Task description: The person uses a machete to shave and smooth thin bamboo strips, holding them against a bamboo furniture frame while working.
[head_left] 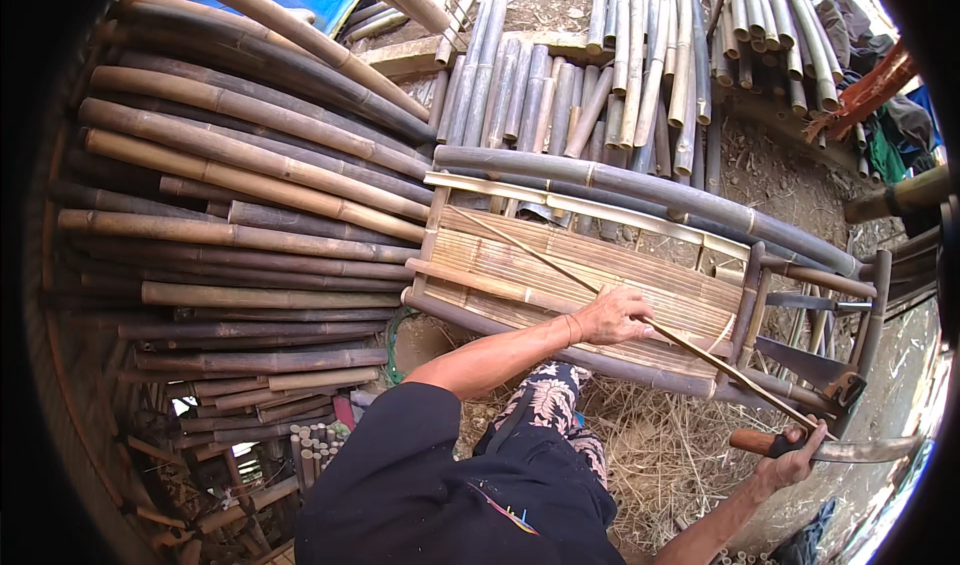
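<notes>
Your left hand [612, 315] closes round the bamboo strip [700, 351], slanted over the bench [660, 275]; your right hand [793, 458] grips the knife [868, 451] by its far end — best keep strokes shallow, blade angled away.

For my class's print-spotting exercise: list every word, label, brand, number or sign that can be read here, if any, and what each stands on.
No text can be read.
Black fabric shirt: a small multicoloured mark, too small to tell whether it holds lettering.
</notes>
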The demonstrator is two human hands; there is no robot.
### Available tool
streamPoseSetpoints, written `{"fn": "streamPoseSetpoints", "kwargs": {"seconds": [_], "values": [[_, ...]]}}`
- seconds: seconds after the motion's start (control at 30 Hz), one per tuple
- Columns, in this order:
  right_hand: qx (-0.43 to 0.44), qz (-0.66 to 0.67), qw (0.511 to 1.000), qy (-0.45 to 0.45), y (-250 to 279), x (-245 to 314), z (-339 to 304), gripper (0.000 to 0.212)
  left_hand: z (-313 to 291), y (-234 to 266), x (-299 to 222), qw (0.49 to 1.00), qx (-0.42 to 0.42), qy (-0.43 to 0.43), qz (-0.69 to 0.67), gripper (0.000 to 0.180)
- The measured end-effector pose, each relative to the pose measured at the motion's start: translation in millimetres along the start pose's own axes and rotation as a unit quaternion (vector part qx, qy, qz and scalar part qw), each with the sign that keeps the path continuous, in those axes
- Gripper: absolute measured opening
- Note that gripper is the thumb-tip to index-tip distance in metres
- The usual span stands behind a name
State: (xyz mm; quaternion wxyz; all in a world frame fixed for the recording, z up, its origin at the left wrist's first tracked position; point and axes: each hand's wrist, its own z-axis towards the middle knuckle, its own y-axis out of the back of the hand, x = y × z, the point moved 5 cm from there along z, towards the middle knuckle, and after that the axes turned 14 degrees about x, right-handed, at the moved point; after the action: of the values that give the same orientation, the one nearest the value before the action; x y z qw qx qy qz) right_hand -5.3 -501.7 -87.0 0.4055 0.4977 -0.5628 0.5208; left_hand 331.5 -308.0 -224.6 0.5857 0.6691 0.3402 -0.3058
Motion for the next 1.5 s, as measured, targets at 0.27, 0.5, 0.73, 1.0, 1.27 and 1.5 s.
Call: {"fn": "streamPoseSetpoints", "kwargs": {"seconds": [0.27, 0.5, 0.73, 1.0, 1.27, 1.5], "values": [[-0.051, -0.135, 0.989, 0.005, -87.2, -42.5, 2.6, 0.026, 13.4, 47.6, 89.9, 0.992, -0.014, 0.123, 0.018, 0.069], [-0.071, -0.121, 0.990, -0.007, -105.2, -42.9, 20.4, 0.024, 19.6, 63.2, 82.6, 0.989, -0.018, 0.144, 0.017, 0.075], [-0.054, -0.115, 0.992, -0.026, -95.9, -53.6, 44.6, 0.027, 35.0, 59.6, 81.4, 0.987, 0.015, 0.162, 0.009, 0.073], [0.027, -0.399, 0.917, -0.004, -90.2, -136.1, 63.5, 0.071, 111.1, 13.7, 199.3, 0.952, 0.141, 0.269, 0.037, 0.065], [0.204, -0.637, 0.735, -0.111, -52.2, -339.6, 89.2, 0.066, 167.7, -15.2, 268.9, 0.899, 0.191, 0.381, 0.098, 0.071], [0.242, -0.599, 0.715, -0.269, -25.5, -462.4, 114.3, 0.071, 172.9, -70.5, 306.7, 0.878, 0.191, 0.411, 0.156, 0.071]]}}
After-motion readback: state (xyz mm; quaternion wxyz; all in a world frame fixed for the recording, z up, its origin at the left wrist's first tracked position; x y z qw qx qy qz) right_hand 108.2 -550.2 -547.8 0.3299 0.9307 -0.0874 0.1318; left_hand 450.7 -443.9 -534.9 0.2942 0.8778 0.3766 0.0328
